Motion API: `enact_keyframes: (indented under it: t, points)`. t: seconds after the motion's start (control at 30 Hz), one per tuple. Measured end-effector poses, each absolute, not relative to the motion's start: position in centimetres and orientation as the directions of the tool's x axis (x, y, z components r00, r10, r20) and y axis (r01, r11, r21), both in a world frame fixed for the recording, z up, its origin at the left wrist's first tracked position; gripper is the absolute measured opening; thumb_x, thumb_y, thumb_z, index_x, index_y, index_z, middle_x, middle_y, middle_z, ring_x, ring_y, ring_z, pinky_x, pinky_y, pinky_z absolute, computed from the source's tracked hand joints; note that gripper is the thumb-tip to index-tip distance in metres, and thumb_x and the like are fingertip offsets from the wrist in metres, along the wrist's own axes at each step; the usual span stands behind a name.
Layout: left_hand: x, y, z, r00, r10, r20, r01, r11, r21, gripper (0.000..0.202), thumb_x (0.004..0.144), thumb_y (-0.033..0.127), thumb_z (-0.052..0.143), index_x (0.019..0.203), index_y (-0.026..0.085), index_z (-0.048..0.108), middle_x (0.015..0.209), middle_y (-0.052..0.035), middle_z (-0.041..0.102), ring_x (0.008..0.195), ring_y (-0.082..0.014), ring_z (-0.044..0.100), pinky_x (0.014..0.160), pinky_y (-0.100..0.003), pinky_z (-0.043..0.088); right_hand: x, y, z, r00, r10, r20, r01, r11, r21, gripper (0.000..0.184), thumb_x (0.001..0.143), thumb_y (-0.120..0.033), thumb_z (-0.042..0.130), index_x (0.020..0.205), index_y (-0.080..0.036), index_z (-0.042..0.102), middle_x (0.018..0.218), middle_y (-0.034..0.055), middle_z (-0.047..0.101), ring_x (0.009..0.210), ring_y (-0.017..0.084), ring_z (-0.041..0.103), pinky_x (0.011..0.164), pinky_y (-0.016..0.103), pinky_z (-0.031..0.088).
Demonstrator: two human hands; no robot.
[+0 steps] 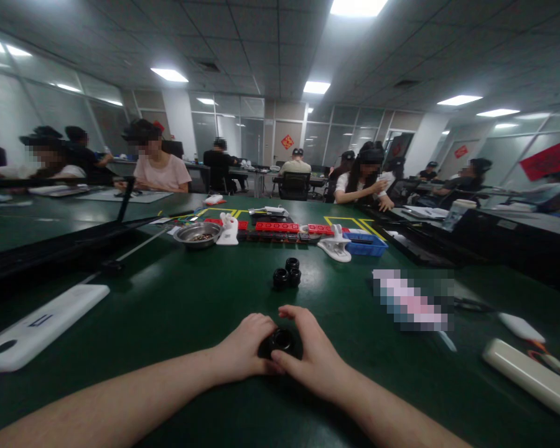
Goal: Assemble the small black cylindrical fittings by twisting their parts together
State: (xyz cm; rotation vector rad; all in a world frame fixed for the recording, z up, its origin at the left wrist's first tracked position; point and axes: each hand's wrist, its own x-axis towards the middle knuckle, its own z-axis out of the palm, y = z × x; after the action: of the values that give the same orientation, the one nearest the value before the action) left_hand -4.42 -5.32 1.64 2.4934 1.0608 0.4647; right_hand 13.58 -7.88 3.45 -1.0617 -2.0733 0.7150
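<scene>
Near the front of the green table, a black, round, hollow-topped part (281, 339) stands between my two hands. My left hand (247, 345) is closed round its left side, with the fingertips partly hidden. From the right, my right hand (317, 351) curls about the same part. Its thumb lies against the front rim, while the index finger arches above and behind, a little apart from it; the other fingers are hidden. Beyond my hands stand three similar glossy black parts (293, 277) in a tight cluster.
Farther back are a metal bowl (197, 238) of small pieces, white clamps (228, 230), a red strip (277, 228) and a blue bin (366, 244). A white board (46, 326) lies left; a cream-coloured bar (529, 376) lies right. Several people sit beyond.
</scene>
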Motion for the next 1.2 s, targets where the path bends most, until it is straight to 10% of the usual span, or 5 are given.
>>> enact_keyframes:
  t: [0.6, 0.77, 1.0, 1.2]
  points:
    - [-4.2, -5.47, 2.0, 0.643, 0.757, 0.113, 0.639, -0.612, 0.467, 0.041, 0.064, 0.047, 0.067, 0.089, 0.016, 0.056, 0.09, -0.0058, 0.057, 0.085, -0.0236, 0.051, 0.079, -0.037, 0.041, 13.3, -7.5, 3.05, -0.399, 0.874, 0.277, 0.453, 0.451, -0.769, 0.055, 0.061, -0.012, 0.064, 0.112, -0.018, 0.045, 0.1, 0.0062, 0.055, 0.098, 0.022, 0.052, 0.091, 0.041, 0.039]
    - [-4.26, -5.39, 1.54, 0.655, 0.742, 0.145, 0.611, -0.632, 0.477, 0.049, 0.064, 0.048, 0.067, 0.099, 0.017, 0.053, 0.099, -0.0071, 0.057, 0.091, -0.0244, 0.05, 0.084, -0.039, 0.039, 13.78, -7.61, 3.22, -0.528, 0.812, 0.248, 0.296, 0.449, -0.843, 0.07, 0.059, 0.0, 0.051, 0.124, -0.021, 0.035, 0.125, 0.0085, 0.046, 0.118, 0.022, 0.041, 0.101, 0.042, 0.03]
    - [-4.28, -5.6, 2.27, 0.655, 0.744, 0.131, 0.624, -0.631, 0.462, 0.038, 0.067, 0.048, 0.064, 0.086, 0.016, 0.056, 0.09, -0.0055, 0.057, 0.085, -0.0234, 0.051, 0.079, -0.037, 0.041, 13.35, -7.52, 3.05, -0.37, 0.87, 0.325, 0.48, 0.479, -0.735, 0.067, 0.058, -0.021, 0.072, 0.117, -0.019, 0.042, 0.112, 0.009, 0.05, 0.106, 0.025, 0.047, 0.093, 0.044, 0.038]
    - [-4.34, -5.32, 1.61, 0.648, 0.75, 0.133, 0.612, -0.616, 0.497, 0.047, 0.065, 0.041, 0.067, 0.102, 0.017, 0.053, 0.098, -0.0067, 0.057, 0.091, -0.0245, 0.051, 0.084, -0.038, 0.04, 13.45, -7.97, 3.5, -0.488, 0.797, 0.355, 0.435, 0.575, -0.692, 0.053, 0.062, -0.006, 0.056, 0.112, -0.018, 0.045, 0.106, 0.0072, 0.053, 0.1, 0.022, 0.05, 0.091, 0.04, 0.04]
